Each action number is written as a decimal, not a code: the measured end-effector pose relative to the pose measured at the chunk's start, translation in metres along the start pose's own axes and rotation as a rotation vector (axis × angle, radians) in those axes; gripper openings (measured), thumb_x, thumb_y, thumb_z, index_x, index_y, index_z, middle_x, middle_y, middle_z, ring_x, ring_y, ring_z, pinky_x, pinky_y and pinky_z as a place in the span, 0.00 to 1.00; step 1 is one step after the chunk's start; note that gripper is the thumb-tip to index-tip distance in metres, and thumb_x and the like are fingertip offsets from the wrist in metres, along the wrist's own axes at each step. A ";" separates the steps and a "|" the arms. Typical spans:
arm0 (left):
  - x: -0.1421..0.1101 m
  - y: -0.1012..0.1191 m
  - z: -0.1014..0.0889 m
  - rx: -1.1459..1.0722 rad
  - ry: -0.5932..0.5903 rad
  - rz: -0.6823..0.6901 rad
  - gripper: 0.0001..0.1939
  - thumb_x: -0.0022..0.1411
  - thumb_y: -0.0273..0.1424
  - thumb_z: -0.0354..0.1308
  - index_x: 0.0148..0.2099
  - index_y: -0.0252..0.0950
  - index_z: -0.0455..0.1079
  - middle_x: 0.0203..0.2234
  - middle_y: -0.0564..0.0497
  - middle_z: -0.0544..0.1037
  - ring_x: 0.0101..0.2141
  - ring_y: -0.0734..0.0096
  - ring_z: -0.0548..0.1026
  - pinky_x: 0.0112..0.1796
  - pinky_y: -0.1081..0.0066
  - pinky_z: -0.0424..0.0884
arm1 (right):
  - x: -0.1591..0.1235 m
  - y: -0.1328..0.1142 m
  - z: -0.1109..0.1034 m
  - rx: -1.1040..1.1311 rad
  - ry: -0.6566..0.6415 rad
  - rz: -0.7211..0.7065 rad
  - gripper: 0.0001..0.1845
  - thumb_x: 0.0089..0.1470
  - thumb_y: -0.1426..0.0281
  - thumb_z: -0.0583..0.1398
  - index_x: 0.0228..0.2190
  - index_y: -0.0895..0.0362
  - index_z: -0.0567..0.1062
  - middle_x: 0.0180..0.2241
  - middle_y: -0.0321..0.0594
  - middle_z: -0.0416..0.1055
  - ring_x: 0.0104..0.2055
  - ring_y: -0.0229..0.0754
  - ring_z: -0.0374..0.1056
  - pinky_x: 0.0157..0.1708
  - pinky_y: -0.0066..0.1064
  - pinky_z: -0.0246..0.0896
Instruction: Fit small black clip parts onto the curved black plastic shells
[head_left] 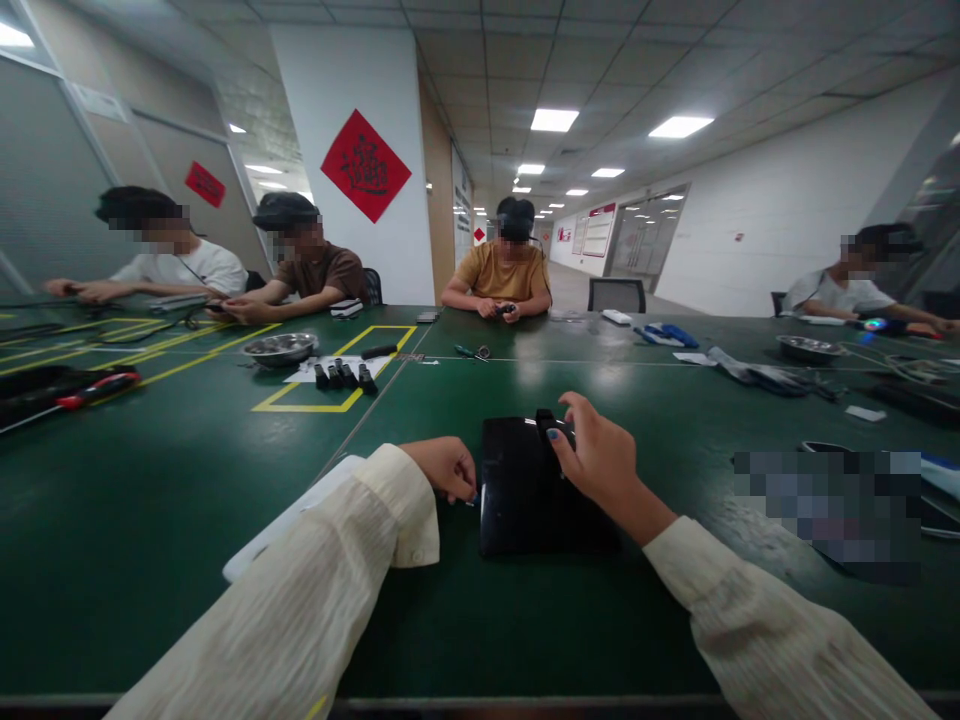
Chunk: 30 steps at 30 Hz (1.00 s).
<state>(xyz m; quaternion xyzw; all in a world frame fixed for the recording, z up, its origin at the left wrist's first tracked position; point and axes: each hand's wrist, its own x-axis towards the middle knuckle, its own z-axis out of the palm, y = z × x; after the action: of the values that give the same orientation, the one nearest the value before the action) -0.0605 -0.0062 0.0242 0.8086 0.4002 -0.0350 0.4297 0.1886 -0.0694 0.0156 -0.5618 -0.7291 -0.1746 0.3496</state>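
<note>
A glossy black panel (517, 500) lies on the green worktop (525, 630), between the two hands and directly in front of the wearer. The left hand (450, 470) is at its left edge, fingers bent and drawn close together, with a small piece showing by the tips; whether they grip it, I cannot tell. The right hand (596, 445) is over the panel's far right part, thumb and forefinger wide apart beside a small black block (545, 425) at the panel's far edge; this hand and its wrist hide part of the panel's right side. The left sleeve (337, 570) covers much of a flat white object (289, 510), leaving its far edge in sight. Beyond it, to the left, a metal bowl (281, 348) sits near a white paper (307, 370), with short black cylinders (345, 376) standing close together by a yellow tape outline (300, 407). A small green-handled tool (469, 351) lies farther ahead, well apart from the panel. At the far left is a red-and-black tool (97, 390). To the right are grey gloves (757, 372), another metal bowl (810, 348), a white card (865, 412) and, nearer, a pixelated item (832, 510) too obscured to name. Other people sit around the worktop's far sides.
</note>
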 end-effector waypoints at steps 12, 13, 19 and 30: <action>-0.001 0.012 -0.005 0.487 0.402 -0.149 0.08 0.55 0.32 0.55 0.35 0.41 0.75 0.23 0.55 0.80 0.28 0.72 0.76 0.29 0.76 0.64 | 0.001 -0.003 0.001 0.202 -0.267 0.019 0.31 0.56 0.55 0.55 0.58 0.53 0.60 0.53 0.48 0.65 0.43 0.52 0.70 0.38 0.41 0.66; -0.001 0.013 -0.004 0.525 0.426 -0.166 0.08 0.55 0.32 0.55 0.35 0.41 0.76 0.24 0.55 0.80 0.29 0.71 0.76 0.30 0.75 0.64 | 0.001 -0.003 0.002 0.207 -0.269 0.018 0.30 0.56 0.56 0.55 0.57 0.54 0.62 0.52 0.48 0.66 0.43 0.53 0.70 0.38 0.42 0.66; 0.004 0.014 0.003 0.730 0.585 -0.253 0.12 0.58 0.36 0.53 0.39 0.42 0.75 0.35 0.48 0.80 0.36 0.60 0.77 0.34 0.68 0.67 | -0.001 0.002 0.017 0.432 -0.151 0.125 0.31 0.52 0.64 0.55 0.57 0.55 0.59 0.52 0.51 0.65 0.49 0.53 0.67 0.46 0.46 0.63; 0.013 0.011 0.016 0.667 0.670 -0.293 0.13 0.61 0.38 0.52 0.42 0.41 0.74 0.36 0.45 0.79 0.38 0.59 0.77 0.35 0.69 0.67 | 0.010 0.042 0.032 1.033 0.061 0.636 0.28 0.46 0.61 0.56 0.50 0.54 0.68 0.37 0.39 0.70 0.27 0.40 0.65 0.25 0.32 0.63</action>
<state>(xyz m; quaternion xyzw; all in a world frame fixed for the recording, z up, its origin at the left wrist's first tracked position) -0.0397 -0.0135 0.0163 0.8042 0.5928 0.0409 -0.0141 0.2167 -0.0282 -0.0053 -0.5047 -0.5056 0.2990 0.6327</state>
